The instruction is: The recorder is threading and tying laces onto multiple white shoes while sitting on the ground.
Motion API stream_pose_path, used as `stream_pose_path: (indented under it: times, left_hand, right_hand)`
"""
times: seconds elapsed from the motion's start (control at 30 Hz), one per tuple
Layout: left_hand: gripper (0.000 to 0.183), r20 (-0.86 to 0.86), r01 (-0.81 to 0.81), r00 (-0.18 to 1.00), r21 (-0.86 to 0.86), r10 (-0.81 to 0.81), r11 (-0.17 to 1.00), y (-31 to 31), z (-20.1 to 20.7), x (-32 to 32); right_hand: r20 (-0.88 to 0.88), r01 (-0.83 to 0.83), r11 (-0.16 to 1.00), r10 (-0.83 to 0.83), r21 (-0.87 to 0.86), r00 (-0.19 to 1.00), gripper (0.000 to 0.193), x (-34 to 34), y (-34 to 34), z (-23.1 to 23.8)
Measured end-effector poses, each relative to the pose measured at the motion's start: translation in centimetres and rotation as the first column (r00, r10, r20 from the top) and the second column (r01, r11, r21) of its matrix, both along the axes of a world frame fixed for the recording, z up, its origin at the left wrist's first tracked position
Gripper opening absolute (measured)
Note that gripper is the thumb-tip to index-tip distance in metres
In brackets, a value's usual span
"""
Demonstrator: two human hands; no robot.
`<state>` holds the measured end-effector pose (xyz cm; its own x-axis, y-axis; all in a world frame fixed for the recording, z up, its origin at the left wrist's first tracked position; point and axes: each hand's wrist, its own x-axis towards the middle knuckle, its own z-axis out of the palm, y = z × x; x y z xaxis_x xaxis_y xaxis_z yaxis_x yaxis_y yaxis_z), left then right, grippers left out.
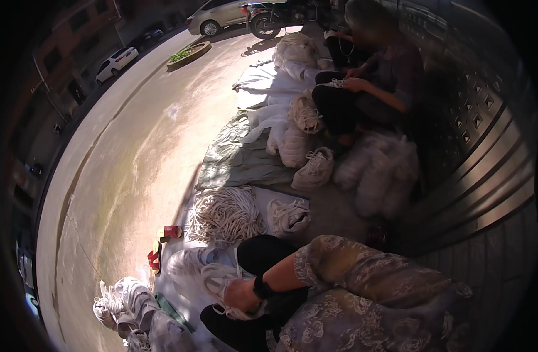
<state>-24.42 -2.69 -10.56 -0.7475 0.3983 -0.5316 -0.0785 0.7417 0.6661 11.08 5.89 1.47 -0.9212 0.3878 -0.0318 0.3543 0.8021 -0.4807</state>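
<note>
My right hand (242, 295), with a black watch on its wrist, is closed at a white lace-up shoe (217, 280) between my black-clad legs. Pale laces hang loose around the fingers; the fingertips are partly hidden. My left hand does not show; patterned cloth of my clothing fills the lower right. Above my knee lie a large heap of off-white shoelaces (225, 214) and a single white shoe (288, 215) beside it. At the lower left is a pile of pale shoes (137, 305) with a lace bundle (107, 306).
A co-worker (386, 70) sits farther up, hands on a laced shoe (336, 83). Bagged shoes (377, 173) and another shoe (313, 168) lie between us. Red sandals (154, 258) stand at the sheet's edge. A planter (188, 57), motorcycle (266, 23) and cars are beyond.
</note>
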Motion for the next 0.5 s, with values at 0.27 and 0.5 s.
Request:
stream_pose_path:
  times: [0.27,0.5]
  left_hand:
    - [0.05,0.056,0.12,0.991,0.024,-0.121,0.992,3.7,0.2,2.8]
    - [0.047,0.087,-0.158,0.983,-0.031,0.16,0.987,-9.7,-0.6,-0.3]
  right_hand:
    - [-0.042,0.082,0.996,-0.083,-0.023,0.996,0.019,-2.3,0.7,-3.7]
    - [-0.1,-0.039,0.994,0.029,-0.098,0.995,0.023,-2.1,0.8,-3.9]
